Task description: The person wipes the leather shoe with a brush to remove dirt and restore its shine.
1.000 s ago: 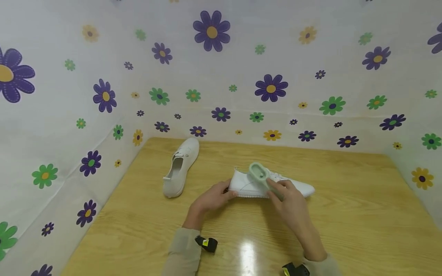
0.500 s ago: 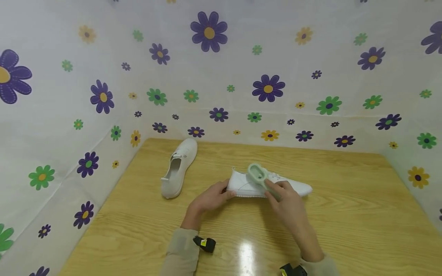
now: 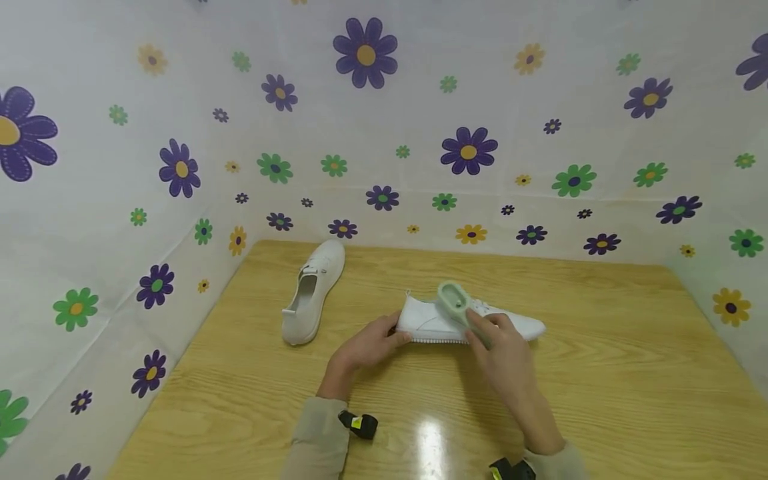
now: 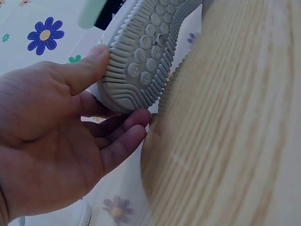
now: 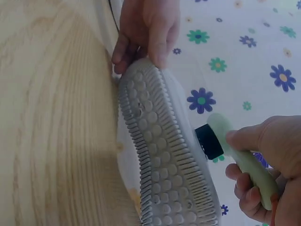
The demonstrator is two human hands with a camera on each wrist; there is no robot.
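A white lace-up shoe (image 3: 423, 321) is tipped on its side edge, its ridged, studded sole (image 5: 162, 141) facing the person and its toe to the right. My left hand (image 3: 373, 341) grips the heel; in the left wrist view the thumb (image 4: 89, 70) lies along the sole's upper edge, with fingers curled underneath. My right hand (image 3: 507, 353) holds a pale green brush (image 3: 454, 300) by its handle. The brush's dark bristle block (image 5: 209, 141) meets the side of the shoe's upper in the right wrist view. In the head view the bristles are hidden beneath the brush head.
The matching white shoe (image 3: 312, 293) stands upright at the table's back left, toe toward the wall. The wooden table (image 3: 600, 373) is bounded by flower-printed sheeting (image 3: 336, 127) at the back and sides.
The brush has shifted slightly along the shoe toward the toe, with my right hand. My left hand keeps its grip on the heel, and the other shoe stays put.
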